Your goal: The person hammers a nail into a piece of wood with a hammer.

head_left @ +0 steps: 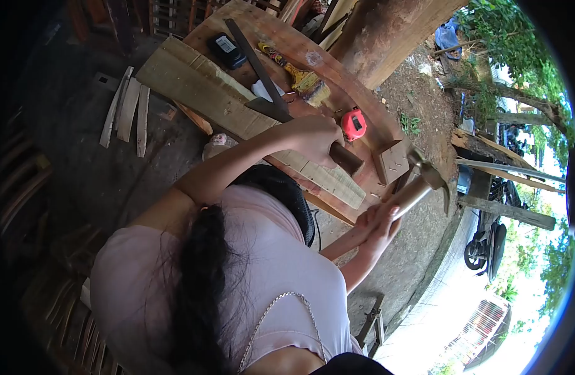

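Observation:
My left hand [318, 140] is closed round a tool with a thick wooden handle [346, 159], whose rounded end sticks out of the fist. A dark flat metal piece [267, 109] shows on the other side of that fist, over a pale plank [225, 112]. My right hand [380, 226] grips a hammer [428, 178], its metal head raised beyond the fingers, to the right of the wooden handle. Close by my left hand, a red tape measure [353, 124] rests on the wooden work surface [378, 115].
A yellow-handled brush [306, 84], a long dark metal bar [253, 59] and a black device [226, 50] lie at the top of the work surface. Narrow wood strips [130, 109] are on the ground at left. A thick wooden post [387, 44] stands behind; a motorcycle [485, 250] is at right.

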Tool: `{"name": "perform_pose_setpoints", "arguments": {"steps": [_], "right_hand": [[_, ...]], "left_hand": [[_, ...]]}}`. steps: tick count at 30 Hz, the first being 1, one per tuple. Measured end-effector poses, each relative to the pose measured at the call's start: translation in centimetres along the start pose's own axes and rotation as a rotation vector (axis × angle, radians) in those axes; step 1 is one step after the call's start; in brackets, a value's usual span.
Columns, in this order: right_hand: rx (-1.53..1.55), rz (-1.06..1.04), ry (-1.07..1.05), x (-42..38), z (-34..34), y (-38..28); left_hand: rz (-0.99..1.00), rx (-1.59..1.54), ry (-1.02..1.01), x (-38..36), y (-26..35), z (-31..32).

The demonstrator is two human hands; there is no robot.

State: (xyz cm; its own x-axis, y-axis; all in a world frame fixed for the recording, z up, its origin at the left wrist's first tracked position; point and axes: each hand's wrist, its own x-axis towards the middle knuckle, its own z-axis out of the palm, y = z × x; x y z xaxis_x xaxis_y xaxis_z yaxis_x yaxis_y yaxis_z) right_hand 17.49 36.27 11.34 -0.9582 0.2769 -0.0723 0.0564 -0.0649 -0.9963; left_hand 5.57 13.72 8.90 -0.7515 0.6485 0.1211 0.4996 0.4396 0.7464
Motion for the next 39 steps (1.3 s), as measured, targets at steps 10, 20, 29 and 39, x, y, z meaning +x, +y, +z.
{"name": "perform_pose_setpoints", "arguments": {"steps": [10, 20, 29, 39], "right_hand": [[-0.102, -0.246, 0.258, 2.0, -1.2, -2.0], [-0.224, 0.018, -0.141, -2.6, 0.8, -0.2], [-0.063, -0.144, 0.175, -1.7, 0.0, -0.5], [-0.073, -0.135, 0.195, -1.7, 1.1, -1.9]], "left_hand": [[-0.049, -0.167, -0.050, 1.0, 0.5, -0.7], [-0.085, -0.118, -0.001, 1.6, -0.2, -0.5], [-0.101, -0.198, 0.020, 1.1, -0.5, -1.4], [-0.100, -0.146, 0.016, 0.4, -0.8, -1.3]]}}
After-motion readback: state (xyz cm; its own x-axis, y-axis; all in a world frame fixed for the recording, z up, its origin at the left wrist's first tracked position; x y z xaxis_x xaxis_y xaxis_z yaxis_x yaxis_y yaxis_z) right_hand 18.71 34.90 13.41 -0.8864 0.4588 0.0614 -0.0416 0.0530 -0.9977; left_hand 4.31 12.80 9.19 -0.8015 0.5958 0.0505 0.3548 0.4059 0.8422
